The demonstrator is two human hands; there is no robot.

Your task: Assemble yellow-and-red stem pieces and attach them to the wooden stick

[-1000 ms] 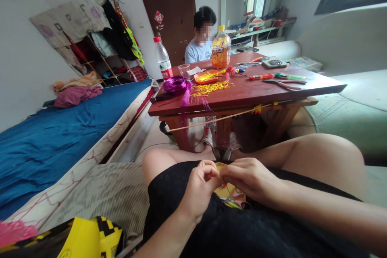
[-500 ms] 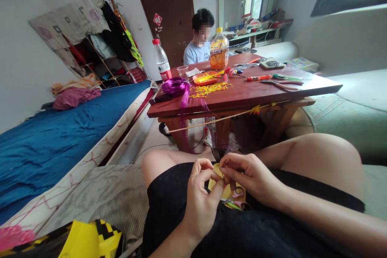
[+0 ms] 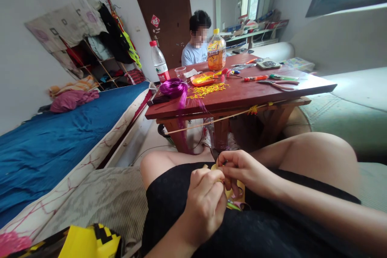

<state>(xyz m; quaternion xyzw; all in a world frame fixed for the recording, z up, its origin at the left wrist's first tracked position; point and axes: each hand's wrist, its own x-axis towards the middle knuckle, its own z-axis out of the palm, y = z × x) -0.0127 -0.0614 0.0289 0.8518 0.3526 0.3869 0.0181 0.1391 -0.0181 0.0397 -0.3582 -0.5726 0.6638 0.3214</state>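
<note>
Low over my lap, my left hand [image 3: 205,201] is closed, its back turned up and its fingers curled over something too small to make out. My right hand [image 3: 242,169] pinches beside it, fingertips nearly touching the left ones, with a thin dark strand showing near its fingers. Beneath both hands lies a yellow piece [image 3: 241,196], partly covered by them. Small scissors [image 3: 236,204] with pink and green parts rest on my black clothing, just below the right hand.
A red table [image 3: 236,96] ahead bears purple strands [image 3: 173,87], yellow pieces [image 3: 208,90], an orange tray [image 3: 203,82], bottles, a cup and pliers [image 3: 279,84]. A thin stick [image 3: 208,123] runs along its near edge. A person [image 3: 193,52] sits behind it.
My left hand has rolled over, its fingers curling in so that the back now shows. My right hand has shifted slightly up and left. The view has moved a little.
</note>
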